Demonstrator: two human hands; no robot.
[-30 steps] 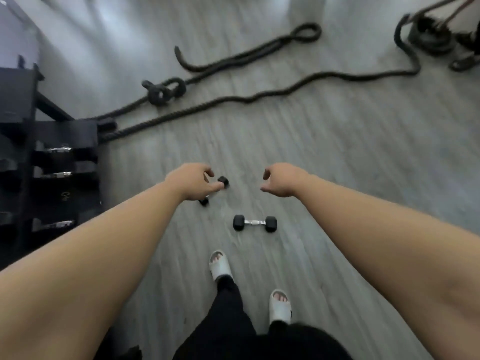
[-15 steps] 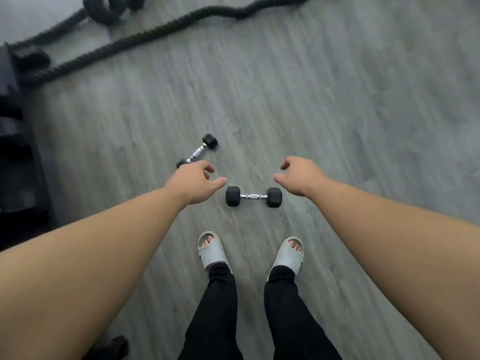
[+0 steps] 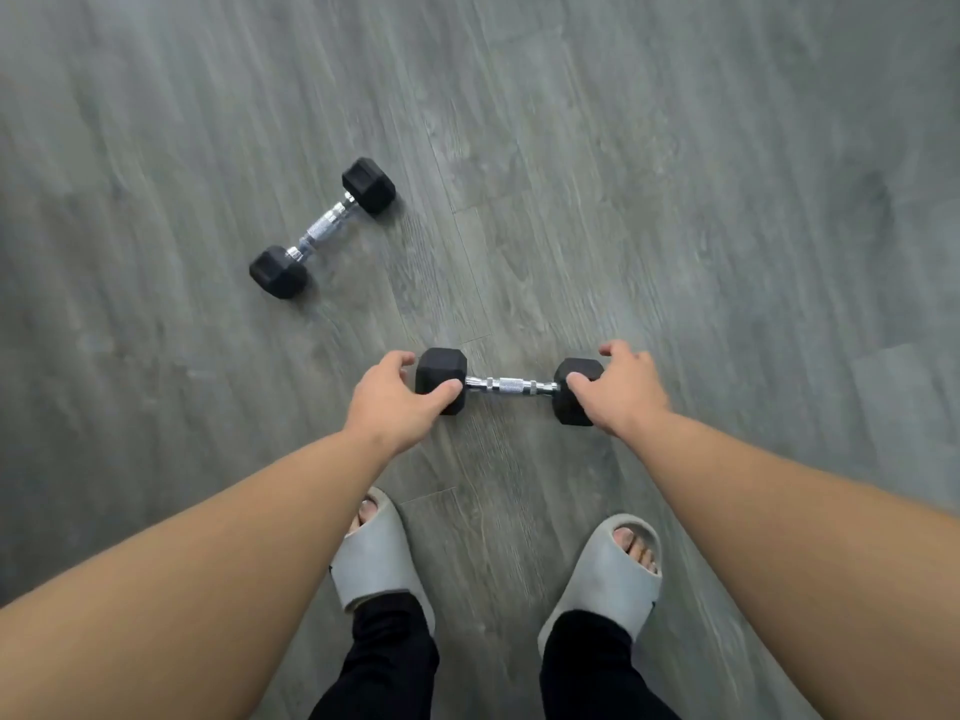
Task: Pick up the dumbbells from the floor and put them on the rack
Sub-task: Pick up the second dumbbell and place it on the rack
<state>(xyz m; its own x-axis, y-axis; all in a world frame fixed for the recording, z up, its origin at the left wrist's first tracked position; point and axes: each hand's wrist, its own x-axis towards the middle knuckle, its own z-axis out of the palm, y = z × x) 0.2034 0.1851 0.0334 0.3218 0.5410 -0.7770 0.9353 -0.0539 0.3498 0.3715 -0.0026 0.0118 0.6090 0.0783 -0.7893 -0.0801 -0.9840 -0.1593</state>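
Hands [image 3: 395,397] [image 3: 621,389] cup both heads of a black hexagonal chrome-handled dumbbell [image 3: 506,385], fingers loosely spread. Its twin [image 3: 322,227] lies apart on grey wood-grain floor [image 3: 675,200].

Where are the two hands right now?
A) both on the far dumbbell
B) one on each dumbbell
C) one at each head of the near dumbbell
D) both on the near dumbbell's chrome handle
C: the left hand and right hand each cup a black head of the near dumbbell, its chrome handle bare; the far dumbbell lies untouched.
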